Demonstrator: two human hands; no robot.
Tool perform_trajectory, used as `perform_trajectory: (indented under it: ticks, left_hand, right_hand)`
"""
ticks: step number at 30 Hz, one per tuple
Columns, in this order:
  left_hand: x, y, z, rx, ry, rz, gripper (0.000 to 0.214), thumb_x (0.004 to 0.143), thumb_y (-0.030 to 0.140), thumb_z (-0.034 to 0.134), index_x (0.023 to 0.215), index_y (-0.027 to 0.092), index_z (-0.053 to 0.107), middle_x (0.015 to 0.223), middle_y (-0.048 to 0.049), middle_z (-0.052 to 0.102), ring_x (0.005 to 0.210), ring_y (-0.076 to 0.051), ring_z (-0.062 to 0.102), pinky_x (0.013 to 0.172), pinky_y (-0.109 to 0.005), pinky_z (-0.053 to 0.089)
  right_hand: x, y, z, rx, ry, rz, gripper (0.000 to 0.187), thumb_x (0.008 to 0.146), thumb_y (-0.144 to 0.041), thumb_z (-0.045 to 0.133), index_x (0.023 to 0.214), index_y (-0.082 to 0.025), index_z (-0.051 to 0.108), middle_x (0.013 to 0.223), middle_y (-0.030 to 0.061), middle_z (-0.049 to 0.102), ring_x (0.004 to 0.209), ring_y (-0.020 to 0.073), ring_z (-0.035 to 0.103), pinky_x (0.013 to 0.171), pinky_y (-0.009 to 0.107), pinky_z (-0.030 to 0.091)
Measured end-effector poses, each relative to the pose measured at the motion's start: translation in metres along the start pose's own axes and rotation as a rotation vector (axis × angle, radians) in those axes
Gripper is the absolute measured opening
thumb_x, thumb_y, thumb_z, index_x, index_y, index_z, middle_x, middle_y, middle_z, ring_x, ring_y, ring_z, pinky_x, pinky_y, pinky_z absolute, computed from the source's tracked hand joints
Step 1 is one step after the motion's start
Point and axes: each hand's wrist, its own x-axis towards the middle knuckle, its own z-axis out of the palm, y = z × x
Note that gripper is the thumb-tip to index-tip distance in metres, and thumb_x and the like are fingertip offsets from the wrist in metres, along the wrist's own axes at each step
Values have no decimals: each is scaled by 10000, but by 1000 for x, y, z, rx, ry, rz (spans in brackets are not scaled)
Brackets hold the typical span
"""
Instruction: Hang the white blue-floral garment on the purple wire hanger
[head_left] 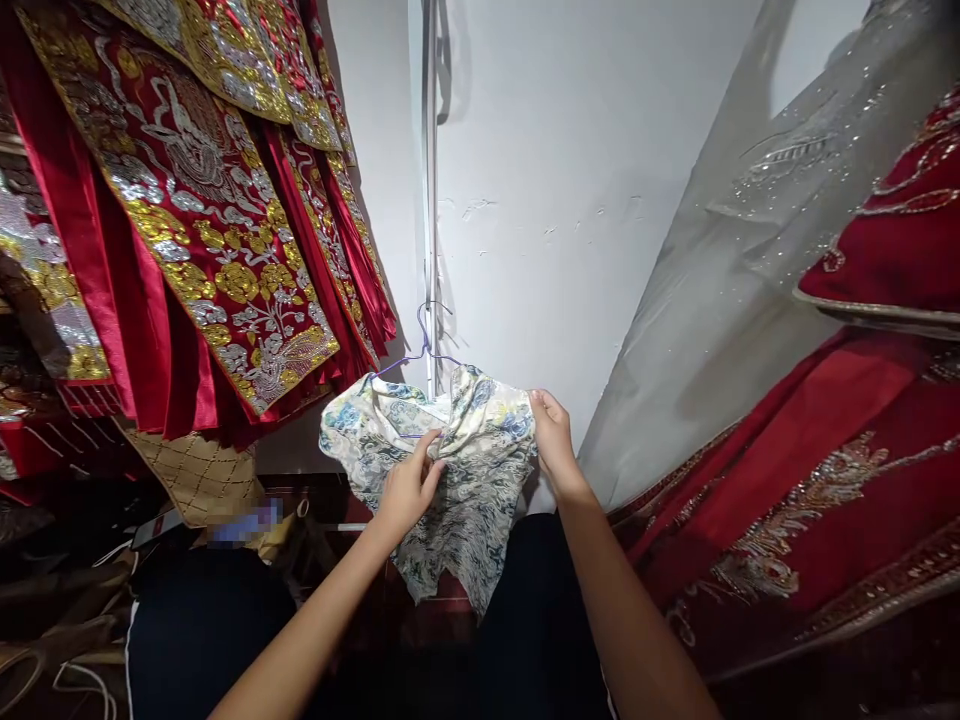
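Kind of place: a room for clothing, like a costume shop or its storeroom; which of the two, I cannot tell.
Upper left costumes: red satin garments with dense gold and silver embroidery (217, 230), hanging close together.
Right side dresses: pale sheer cloth with glittering dots (795, 190), beside dark red cloth with beaded ornament (795, 500).
Centre hanger: a thin purple hanger (422, 335), carrying a floral short-sleeved blouse (480, 480).
Background: a plain white wall with small scuffs (555, 120).
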Motion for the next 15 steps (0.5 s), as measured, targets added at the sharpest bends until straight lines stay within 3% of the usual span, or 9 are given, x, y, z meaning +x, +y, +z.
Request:
perform_trajectory:
  ticks: [3,5,9,12,15]
  left_hand:
    - [1,-11,12,24,196,46,504,989,395,447,1466,262,354,1103,-120,628,861,-220,640,701,-304,478]
    - [-1,-19,15,17,250,75,542,987,388,460,1480,235,296,1122,-135,621,860,-214,638,712,-309,485]
    - [-12,-27,16,-11,130,47,609,995,372,445,1525,241,175,1030,-96,648,746,-192,632,633,-280,463]
    - [-27,-25,15,-39,70,-27,541,993,369,438,1491,239,271,987,-81,635,755,-194,626,643,-284,468]
    - [-42,-16,16,-86,131,-104,393,980,357,464,1350,225,458,1035,-96,629,869,-213,624,744,-319,488]
  right_hand:
    - [0,4,-1,53,28,38,351,858,-544,561,808,-197,541,809,-9,530,822,138,510,808,223,409]
    - [0,7,0,60,38,71,349,846,-541,577,819,-194,560,842,7,566,885,153,535,840,235,412]
    - [5,13,0,55,29,76,348,842,-528,585,862,-181,600,892,42,619,943,189,570,874,287,431]
    - [-8,24,-2,-18,211,0,357,826,-493,602,949,-158,629,975,89,655,957,217,592,882,336,449]
    - [-62,46,6,-127,502,-47,345,833,-426,596,1056,-165,633,1101,117,653,1003,231,593,904,368,447]
